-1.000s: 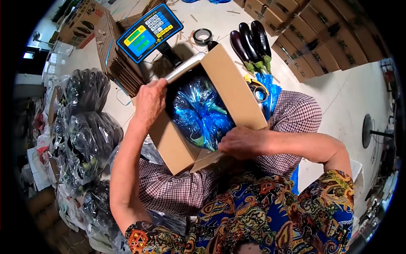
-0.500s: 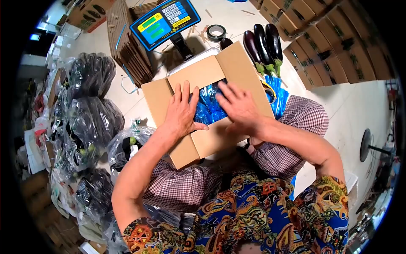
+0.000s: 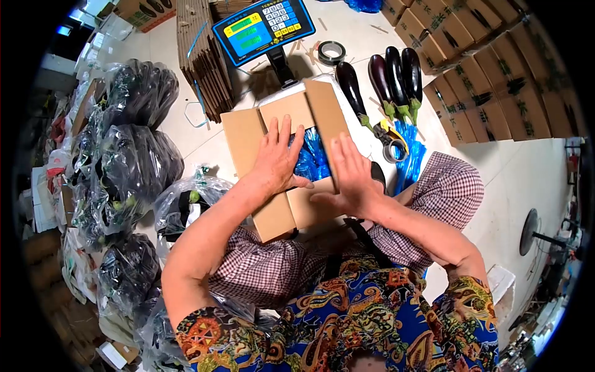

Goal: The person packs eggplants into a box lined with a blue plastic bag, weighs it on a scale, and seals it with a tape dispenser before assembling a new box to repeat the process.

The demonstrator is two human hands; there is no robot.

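A cardboard box (image 3: 288, 113) with its top flaps spread sits in front of my body, at the edge of a scale. Crumpled blue plastic (image 3: 312, 158) shows through its opening. My left hand (image 3: 276, 160) lies on the left flap with its fingers stretched out and thumb over the opening; it grips nothing. Against the outer side of the right flap (image 3: 327, 115), which stands partly raised, my right hand (image 3: 353, 177) rests with its palm flat and fingers straight. What lies under the blue plastic is hidden.
Beyond the box stands the scale's display (image 3: 263, 30). Several eggplants (image 3: 393, 77), a tape roll (image 3: 331, 53), a yellow-handled tape dispenser (image 3: 395, 149) and blue plastic strips lie right. Bagged eggplants (image 3: 139, 158) line the left; stacked boxes (image 3: 489, 93) stand far right.
My right hand has moved from over the opening to the outside of the right flap, which now tilts upward and inward. My left hand stays on the left flap. The view has shifted slightly.
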